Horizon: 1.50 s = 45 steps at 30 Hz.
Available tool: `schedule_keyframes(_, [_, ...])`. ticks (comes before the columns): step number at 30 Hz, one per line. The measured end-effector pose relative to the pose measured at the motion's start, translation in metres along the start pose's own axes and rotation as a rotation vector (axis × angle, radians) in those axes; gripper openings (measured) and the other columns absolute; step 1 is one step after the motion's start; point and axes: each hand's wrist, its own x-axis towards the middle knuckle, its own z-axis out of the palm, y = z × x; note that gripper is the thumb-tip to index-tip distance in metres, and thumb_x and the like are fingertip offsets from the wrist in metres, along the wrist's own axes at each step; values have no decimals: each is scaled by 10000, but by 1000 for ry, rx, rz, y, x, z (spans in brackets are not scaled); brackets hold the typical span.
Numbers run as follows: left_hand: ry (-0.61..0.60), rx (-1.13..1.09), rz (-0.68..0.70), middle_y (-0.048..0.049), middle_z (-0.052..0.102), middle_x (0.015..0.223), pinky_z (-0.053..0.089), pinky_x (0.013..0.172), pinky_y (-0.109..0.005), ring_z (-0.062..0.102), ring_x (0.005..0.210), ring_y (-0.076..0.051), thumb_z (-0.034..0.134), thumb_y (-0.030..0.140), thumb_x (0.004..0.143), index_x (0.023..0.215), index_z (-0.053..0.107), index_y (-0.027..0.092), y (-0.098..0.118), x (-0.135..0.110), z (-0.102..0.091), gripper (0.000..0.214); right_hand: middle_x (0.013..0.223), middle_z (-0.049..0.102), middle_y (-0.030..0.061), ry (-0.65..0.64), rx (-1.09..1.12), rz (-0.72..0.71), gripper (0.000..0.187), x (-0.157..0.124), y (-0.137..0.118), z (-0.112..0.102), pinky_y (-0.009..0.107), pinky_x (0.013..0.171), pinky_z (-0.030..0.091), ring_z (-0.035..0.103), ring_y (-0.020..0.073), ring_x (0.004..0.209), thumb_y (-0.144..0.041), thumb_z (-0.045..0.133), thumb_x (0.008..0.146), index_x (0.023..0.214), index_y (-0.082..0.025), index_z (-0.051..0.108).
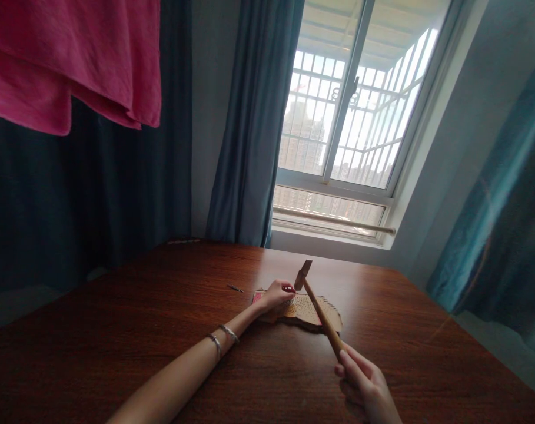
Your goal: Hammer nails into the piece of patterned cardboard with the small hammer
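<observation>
My right hand [366,383] is wrapped round the lower end of the wooden handle of a hammer [324,318]. The hammer's metal head is up beside my left hand [278,294], over a flat, ragged-edged piece of board [311,309]. Many small dots or holes cover this tan board, and its left part is pink. My left hand rests at the board's left side with fingers pinched together; whatever is between them is too small to make out. Two bracelets circle my left wrist.
A thin dark tool [235,288] lies on the brown wooden table [161,330], left of the board. Behind the table are blue curtains [249,129] and a barred window [329,118]. A pink cloth [82,59] hangs at the upper left.
</observation>
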Motion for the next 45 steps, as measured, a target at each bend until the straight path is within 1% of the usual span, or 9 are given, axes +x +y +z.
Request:
schedule_keyframes(9, [-5, -21, 15, -18, 661, 748, 408, 650, -211, 577, 742, -153, 562, 279, 661, 777, 663, 125, 0, 0, 0, 218, 527, 479, -61, 2, -15, -4, 587, 2, 0, -1, 98, 284, 110, 215, -24, 299, -431, 723, 593, 1094, -172, 559])
schedule_keyframes(15, [-3, -27, 22, -17, 666, 758, 406, 646, -209, 577, 730, -151, 566, 276, 659, 788, 667, 125, 0, 0, 0, 222, 542, 478, -61, 1, 12, 0, 569, 2, 1, -2, 96, 294, 95, 183, -36, 310, -419, 726, 598, 1079, -162, 564])
schedule_keyframes(24, [25, 48, -15, -5, 676, 777, 413, 688, -210, 588, 765, -156, 585, 262, 655, 778, 676, 156, 10, -2, 0, 185, 514, 496, -54, -14, -14, -2, 574, -8, -11, 7, 110, 279, 130, 241, -17, 279, -417, 724, 584, 1083, -174, 579])
schedule_keyframes(28, [16, 50, -8, -11, 679, 784, 414, 689, -206, 590, 765, -154, 571, 270, 655, 794, 677, 143, 8, -2, -1, 216, 504, 518, -47, 18, -3, -24, 611, -9, -11, 4, 115, 274, 134, 250, -14, 269, -415, 731, 575, 1109, -162, 576])
schedule_keyframes(31, [0, 38, -10, -10, 681, 795, 414, 677, -203, 588, 773, -154, 559, 266, 655, 812, 676, 141, 4, -2, -1, 232, 508, 563, -27, 129, -31, -86, 694, -8, -9, -8, 134, 268, 175, 290, 3, 271, -429, 757, 529, 1129, -131, 574])
schedule_keyframes(35, [-7, -18, -4, -22, 681, 802, 417, 646, -199, 590, 771, -154, 552, 252, 647, 817, 668, 128, -3, 1, 0, 240, 575, 656, 20, 367, -142, -225, 733, -6, -7, -32, 198, 289, 296, 408, 65, 313, -400, 793, 464, 1112, -115, 601])
schedule_keyframes(39, [-11, -60, 17, -35, 680, 798, 419, 638, -204, 592, 768, -158, 546, 246, 643, 812, 665, 115, -8, 2, 2, 245, 794, 710, 75, 647, -374, -379, 531, -2, -6, -58, 258, 507, 465, 626, 223, 677, -357, 767, 494, 971, -140, 680])
schedule_keyframes(42, [-6, -70, 4, -43, 680, 813, 422, 646, -210, 592, 773, -161, 548, 251, 638, 820, 665, 106, -6, 2, 1, 261, 906, 700, 87, 812, -625, -330, 388, 1, -8, -76, 314, 664, 475, 613, 280, 872, -379, 686, 582, 916, -181, 698])
schedule_keyframes(45, [-3, -65, -10, -41, 680, 813, 423, 654, -212, 590, 777, -162, 547, 258, 635, 823, 667, 107, -1, 0, 0, 269, 934, 694, 92, 856, -810, -188, 365, 2, -12, -93, 360, 702, 459, 616, 296, 858, -429, 607, 637, 915, -210, 699])
